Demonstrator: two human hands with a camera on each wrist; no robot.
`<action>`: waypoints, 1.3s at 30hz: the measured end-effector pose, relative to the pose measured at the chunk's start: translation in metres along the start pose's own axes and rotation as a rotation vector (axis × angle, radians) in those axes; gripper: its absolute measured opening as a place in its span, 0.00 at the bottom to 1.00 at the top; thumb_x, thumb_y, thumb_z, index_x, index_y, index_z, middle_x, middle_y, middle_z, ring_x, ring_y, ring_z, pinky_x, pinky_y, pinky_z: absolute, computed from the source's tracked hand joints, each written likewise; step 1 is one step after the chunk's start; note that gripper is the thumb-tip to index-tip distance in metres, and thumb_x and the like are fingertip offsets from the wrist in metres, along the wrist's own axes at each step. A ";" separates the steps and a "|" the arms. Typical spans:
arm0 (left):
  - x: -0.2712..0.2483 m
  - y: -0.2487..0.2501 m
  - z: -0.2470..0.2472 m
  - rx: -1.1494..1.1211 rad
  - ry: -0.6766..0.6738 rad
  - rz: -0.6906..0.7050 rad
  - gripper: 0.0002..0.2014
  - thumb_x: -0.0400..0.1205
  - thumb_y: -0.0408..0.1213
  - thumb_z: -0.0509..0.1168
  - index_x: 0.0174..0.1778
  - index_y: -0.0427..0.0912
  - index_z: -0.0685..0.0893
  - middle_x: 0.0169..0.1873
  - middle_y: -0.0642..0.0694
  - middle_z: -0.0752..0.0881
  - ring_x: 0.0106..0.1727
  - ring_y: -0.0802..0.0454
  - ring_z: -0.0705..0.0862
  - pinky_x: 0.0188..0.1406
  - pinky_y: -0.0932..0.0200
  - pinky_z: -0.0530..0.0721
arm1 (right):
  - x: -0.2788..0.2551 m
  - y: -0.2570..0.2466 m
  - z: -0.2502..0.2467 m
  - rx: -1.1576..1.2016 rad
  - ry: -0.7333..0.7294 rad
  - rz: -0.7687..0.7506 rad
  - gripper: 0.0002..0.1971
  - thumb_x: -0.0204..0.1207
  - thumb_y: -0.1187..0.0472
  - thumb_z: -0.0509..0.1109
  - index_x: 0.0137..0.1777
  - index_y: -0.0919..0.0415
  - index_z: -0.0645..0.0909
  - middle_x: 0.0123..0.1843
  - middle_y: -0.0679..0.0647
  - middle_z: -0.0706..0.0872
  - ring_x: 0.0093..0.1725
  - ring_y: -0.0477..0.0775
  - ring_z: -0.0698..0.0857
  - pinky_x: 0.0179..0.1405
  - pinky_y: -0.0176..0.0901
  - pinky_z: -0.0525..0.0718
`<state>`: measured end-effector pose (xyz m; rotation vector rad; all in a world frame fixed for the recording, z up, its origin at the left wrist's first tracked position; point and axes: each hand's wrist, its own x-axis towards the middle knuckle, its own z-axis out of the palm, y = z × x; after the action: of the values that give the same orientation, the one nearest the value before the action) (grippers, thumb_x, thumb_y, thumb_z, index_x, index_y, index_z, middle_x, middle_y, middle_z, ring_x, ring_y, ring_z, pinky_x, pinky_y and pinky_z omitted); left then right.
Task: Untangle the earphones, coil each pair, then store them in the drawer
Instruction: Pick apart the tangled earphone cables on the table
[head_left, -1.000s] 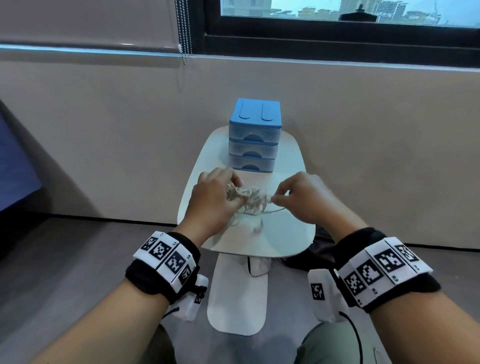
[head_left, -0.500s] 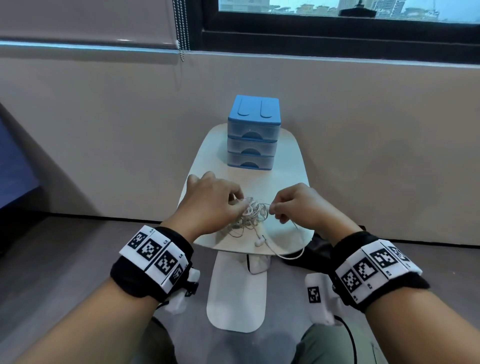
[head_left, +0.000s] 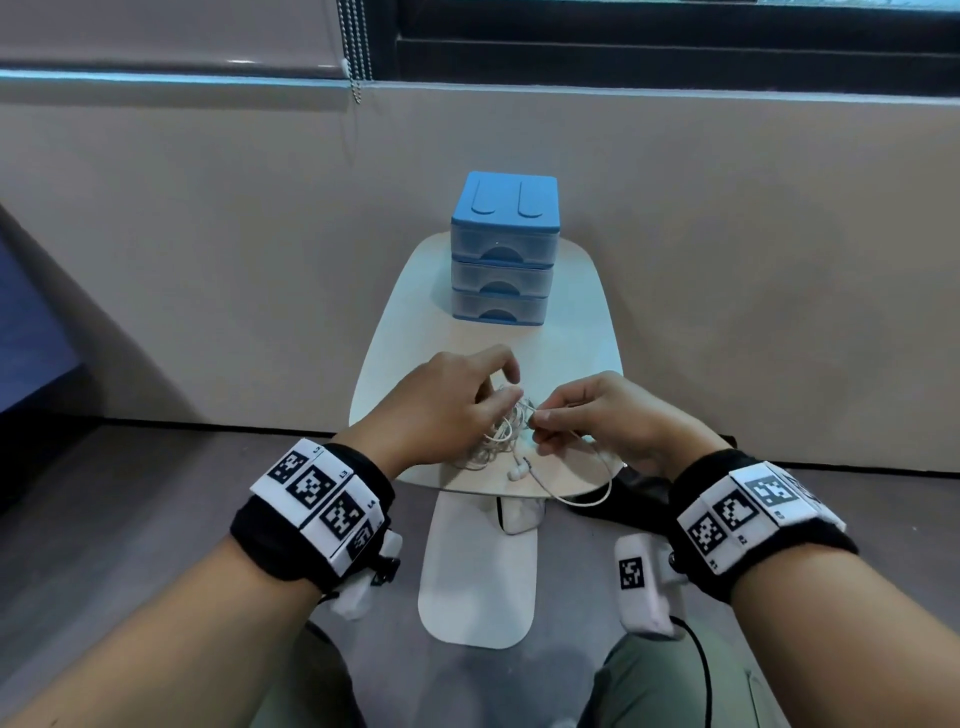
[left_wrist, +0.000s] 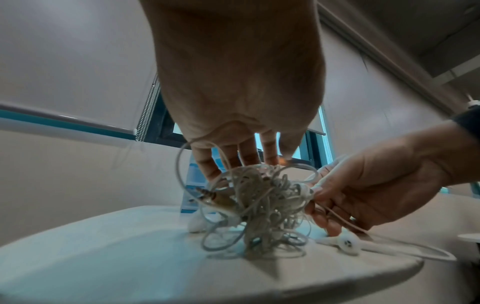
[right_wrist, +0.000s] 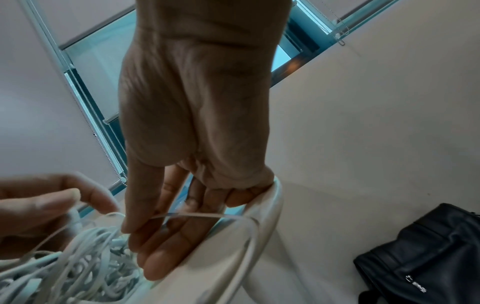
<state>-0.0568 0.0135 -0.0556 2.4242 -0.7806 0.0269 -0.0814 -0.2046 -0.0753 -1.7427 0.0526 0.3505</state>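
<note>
A knot of white earphones (head_left: 501, 434) lies near the front of the small white table (head_left: 410, 332). My left hand (head_left: 511, 397) reaches down onto its top and pinches cords there; the left wrist view shows the fingers (left_wrist: 228, 158) in the tangle (left_wrist: 262, 205), with a jack plug (left_wrist: 215, 197) sticking out. From the right, my right hand (head_left: 537, 415) pinches one strand between thumb and forefinger (right_wrist: 132, 232). A loose earbud (head_left: 517, 472) lies in front, and its cord (head_left: 587, 501) loops over the table's edge. The blue three-drawer box (head_left: 503, 260) stands behind, all drawers closed.
The table is narrow, with a wall right behind the drawer box. Its white foot (head_left: 475, 587) runs toward my knees on the grey floor. A black bag (right_wrist: 420, 257) lies on the floor to the right of the table.
Both hands have drawn the tangle toward the table's front edge. One earbud and a long loop of cord have come free and now hang over that edge.
</note>
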 end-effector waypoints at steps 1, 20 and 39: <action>0.003 0.001 0.001 0.041 0.004 0.005 0.06 0.88 0.48 0.64 0.52 0.53 0.84 0.33 0.56 0.85 0.38 0.54 0.84 0.40 0.52 0.82 | 0.001 0.000 0.000 0.010 -0.007 0.007 0.10 0.79 0.68 0.77 0.52 0.79 0.87 0.41 0.66 0.91 0.39 0.56 0.91 0.45 0.42 0.91; 0.030 0.009 0.001 0.055 -0.133 0.018 0.02 0.78 0.37 0.78 0.43 0.49 0.92 0.39 0.54 0.84 0.42 0.57 0.83 0.41 0.59 0.81 | 0.006 0.000 0.001 0.184 0.105 -0.027 0.09 0.81 0.61 0.76 0.40 0.61 0.83 0.32 0.53 0.82 0.32 0.50 0.81 0.39 0.37 0.83; 0.022 0.007 0.011 -0.115 0.044 -0.071 0.07 0.78 0.37 0.78 0.37 0.53 0.91 0.35 0.55 0.90 0.35 0.66 0.85 0.37 0.67 0.78 | 0.000 0.010 0.009 0.128 0.082 -0.160 0.04 0.80 0.57 0.77 0.48 0.56 0.88 0.39 0.51 0.81 0.35 0.43 0.75 0.41 0.37 0.73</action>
<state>-0.0440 -0.0087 -0.0570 2.3329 -0.6582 0.0072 -0.0851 -0.1976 -0.0863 -1.6222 -0.0054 0.1544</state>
